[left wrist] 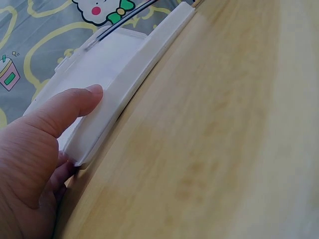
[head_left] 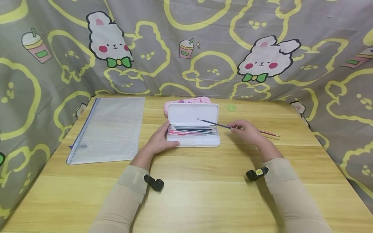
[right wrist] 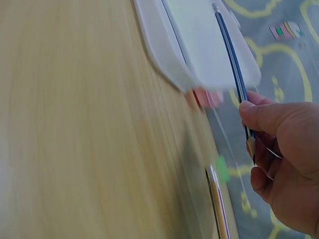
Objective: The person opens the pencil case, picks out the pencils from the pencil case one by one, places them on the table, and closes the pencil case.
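A white pencil case (head_left: 193,141) stands with its lid raised, holding several pencils (head_left: 192,130) in blue, pink and dark tones. My left hand (head_left: 159,139) grips its left end, with the thumb over the front wall and the fingers along the side. To the right of the case, my right hand (head_left: 246,131) pinches a dark blue striped pencil (right wrist: 230,50) near its sharpened tip. The pencil's eraser end points left and overlaps the raised lid in the head view. A few loose pencils (right wrist: 218,199) lie on the table beyond my right hand.
A translucent mesh zip pouch (head_left: 112,129) lies flat on the left of the wooden table (head_left: 186,194). Behind the white case sits a pink case (head_left: 201,100). A green ring (head_left: 231,108) lies at the back right. Patterned curtain (head_left: 209,42) hangs along the table's back and sides.
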{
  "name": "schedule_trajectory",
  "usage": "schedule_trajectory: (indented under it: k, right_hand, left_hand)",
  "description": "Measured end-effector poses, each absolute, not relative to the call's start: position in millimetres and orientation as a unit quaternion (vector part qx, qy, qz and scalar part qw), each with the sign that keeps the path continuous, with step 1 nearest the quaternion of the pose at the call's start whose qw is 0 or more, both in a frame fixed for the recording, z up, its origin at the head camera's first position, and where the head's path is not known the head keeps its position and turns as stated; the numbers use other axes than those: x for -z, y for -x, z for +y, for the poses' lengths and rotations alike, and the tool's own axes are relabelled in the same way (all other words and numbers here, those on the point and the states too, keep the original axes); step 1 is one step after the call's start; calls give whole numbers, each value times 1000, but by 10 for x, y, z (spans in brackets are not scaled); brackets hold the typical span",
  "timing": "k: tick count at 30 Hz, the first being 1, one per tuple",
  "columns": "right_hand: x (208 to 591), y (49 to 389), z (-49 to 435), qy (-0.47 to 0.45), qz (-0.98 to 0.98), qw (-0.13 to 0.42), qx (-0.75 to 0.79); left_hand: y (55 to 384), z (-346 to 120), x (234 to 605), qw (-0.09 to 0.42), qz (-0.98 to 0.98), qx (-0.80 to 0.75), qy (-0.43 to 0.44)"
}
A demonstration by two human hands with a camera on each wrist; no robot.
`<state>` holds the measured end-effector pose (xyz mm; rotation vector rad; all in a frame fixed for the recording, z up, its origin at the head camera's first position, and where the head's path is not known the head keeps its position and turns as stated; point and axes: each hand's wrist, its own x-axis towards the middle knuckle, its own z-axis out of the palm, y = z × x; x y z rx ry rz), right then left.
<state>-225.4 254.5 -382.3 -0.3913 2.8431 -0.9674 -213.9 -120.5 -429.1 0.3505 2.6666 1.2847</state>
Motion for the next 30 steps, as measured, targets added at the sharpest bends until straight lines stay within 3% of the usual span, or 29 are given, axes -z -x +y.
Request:
schedule_trajectory:
  k: [17, 30]
  right_hand:
    - [3928, 2037, 3519, 76, 954, 44, 285]
    - [4032, 2011, 3721, 57, 965, 63, 250]
  left_hand:
    - [2152, -1209, 4306, 76, 893, -427, -119]
    - [2151, -1200, 4308, 76, 895, -424, -118]
